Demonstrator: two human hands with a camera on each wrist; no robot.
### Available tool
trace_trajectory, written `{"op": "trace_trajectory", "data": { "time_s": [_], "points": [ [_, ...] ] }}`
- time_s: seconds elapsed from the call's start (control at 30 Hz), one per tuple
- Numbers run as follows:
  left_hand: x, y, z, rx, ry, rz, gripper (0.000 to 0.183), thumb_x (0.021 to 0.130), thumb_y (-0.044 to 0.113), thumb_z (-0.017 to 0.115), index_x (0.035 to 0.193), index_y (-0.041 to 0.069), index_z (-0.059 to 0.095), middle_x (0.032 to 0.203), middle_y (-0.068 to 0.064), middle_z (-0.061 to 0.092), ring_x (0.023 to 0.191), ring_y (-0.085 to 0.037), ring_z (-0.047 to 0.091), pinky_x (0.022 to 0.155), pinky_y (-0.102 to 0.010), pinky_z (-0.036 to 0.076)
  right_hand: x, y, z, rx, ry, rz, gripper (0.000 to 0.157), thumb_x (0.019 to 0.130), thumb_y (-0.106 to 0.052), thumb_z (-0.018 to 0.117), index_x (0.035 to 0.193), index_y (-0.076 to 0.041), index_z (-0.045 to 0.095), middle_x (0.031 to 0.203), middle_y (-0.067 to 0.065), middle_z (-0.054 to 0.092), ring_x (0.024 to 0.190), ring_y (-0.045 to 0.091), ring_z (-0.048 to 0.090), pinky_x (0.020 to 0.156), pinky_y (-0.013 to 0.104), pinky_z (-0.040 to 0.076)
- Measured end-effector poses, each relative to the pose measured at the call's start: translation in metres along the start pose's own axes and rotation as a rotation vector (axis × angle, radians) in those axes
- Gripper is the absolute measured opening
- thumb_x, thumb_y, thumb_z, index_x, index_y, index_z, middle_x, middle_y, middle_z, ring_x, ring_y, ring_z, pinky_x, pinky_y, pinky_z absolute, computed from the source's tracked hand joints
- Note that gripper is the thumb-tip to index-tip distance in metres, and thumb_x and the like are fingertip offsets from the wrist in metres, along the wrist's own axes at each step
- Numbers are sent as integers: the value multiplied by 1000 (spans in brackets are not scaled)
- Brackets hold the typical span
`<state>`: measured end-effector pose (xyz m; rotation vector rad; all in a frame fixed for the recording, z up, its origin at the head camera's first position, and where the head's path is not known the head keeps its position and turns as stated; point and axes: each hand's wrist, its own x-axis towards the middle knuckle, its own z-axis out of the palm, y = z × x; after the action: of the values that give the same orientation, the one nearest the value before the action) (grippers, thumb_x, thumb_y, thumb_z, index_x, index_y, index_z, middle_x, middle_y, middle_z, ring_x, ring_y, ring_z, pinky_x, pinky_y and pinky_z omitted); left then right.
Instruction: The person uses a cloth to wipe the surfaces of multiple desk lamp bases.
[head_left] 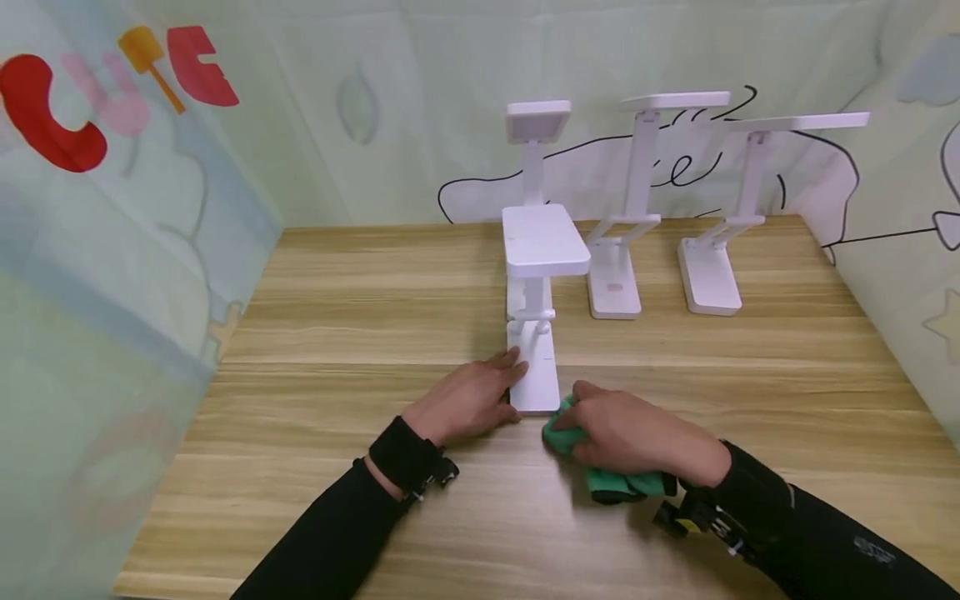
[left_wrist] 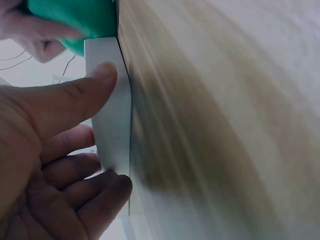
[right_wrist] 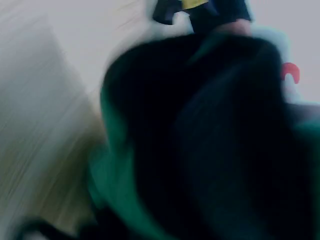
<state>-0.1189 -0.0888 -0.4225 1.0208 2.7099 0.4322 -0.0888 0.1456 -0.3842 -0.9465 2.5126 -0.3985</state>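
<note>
A white folding stand (head_left: 535,375), with a flat top plate and hinged arm, stands at the table's middle. My left hand (head_left: 465,402) touches the left edge of its base, the fingertips at the rim. In the left wrist view, the thumb (left_wrist: 95,90) lies against the base's side face (left_wrist: 112,120), the bent fingers farther along it. My right hand (head_left: 626,429) grips a bunched green cloth (head_left: 566,435) with dark parts, beside the base's front right corner. Blurred cloth (right_wrist: 120,165) fills much of the right wrist view and hides the fingers.
Directly behind the front stand is another white stand (head_left: 534,125), partly hidden. Two more, a second stand (head_left: 615,283) and a third (head_left: 712,279), are at the back right, their plates overhanging sideways. A printed curtain (head_left: 360,50) borders the wooden table (head_left: 375,292) at the back and sides.
</note>
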Motion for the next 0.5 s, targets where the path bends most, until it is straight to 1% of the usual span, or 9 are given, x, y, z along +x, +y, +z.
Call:
{"op": "trace_trajectory", "data": {
  "time_s": [0.07,0.1,0.17,0.23,0.3,0.33,0.37,0.43,0.5],
  "points": [
    [0,-1,0,-8,5,6,68,92,34,64,147,4,37,154,-20,31,134,-27,40,101,-37,45,0,-2,-6,41,5,-54,34,83,-21,67,116,-18,71,94,1,50,68,12,49,59,27,44],
    [0,-1,1,-12,7,8,68,92,35,64,147,4,37,154,-20,31,134,-28,40,101,-37,45,2,-1,-9,56,31,-67,35,83,-21,66,118,-19,71,95,0,51,70,11,49,60,27,44],
    [1,-1,1,-15,12,13,67,92,34,64,146,5,40,154,-19,32,133,-27,41,101,-37,45,9,4,-13,52,145,-52,36,85,-22,64,121,-19,69,96,3,52,70,13,49,58,27,44],
    [2,-1,2,-6,12,13,66,91,35,65,145,5,41,154,-19,32,132,-27,43,101,-37,45,20,12,-14,46,282,9,39,87,-22,63,126,-19,65,98,7,51,70,16,49,56,29,44],
    [2,-2,2,7,11,15,66,91,34,66,145,4,42,154,-19,33,130,-27,45,100,-36,46,33,20,-9,19,387,62,43,89,-22,62,131,-16,60,100,12,50,73,19,49,56,32,44],
    [2,-2,2,11,14,20,67,91,35,66,145,5,42,154,-19,34,129,-26,46,99,-35,47,39,23,-5,-9,427,65,44,89,-22,63,132,-14,60,102,14,51,75,21,50,58,34,46],
    [2,-2,2,12,16,25,68,90,34,66,146,5,40,154,-18,34,127,-25,48,98,-35,47,44,24,-1,-38,453,62,44,89,-22,63,132,-13,60,102,15,51,77,23,50,61,36,47],
    [2,-3,2,1,31,37,66,90,34,67,144,6,43,154,-17,34,127,-23,48,96,-33,49,49,25,6,-90,469,19,42,87,-20,65,128,-10,62,101,16,52,81,24,49,67,39,48],
    [2,-3,3,-12,51,42,64,89,33,68,143,7,46,153,-17,35,124,-22,51,93,-32,50,47,23,8,-106,454,-44,38,85,-19,66,121,-10,67,99,14,54,82,23,49,70,38,48]
  ]
}}
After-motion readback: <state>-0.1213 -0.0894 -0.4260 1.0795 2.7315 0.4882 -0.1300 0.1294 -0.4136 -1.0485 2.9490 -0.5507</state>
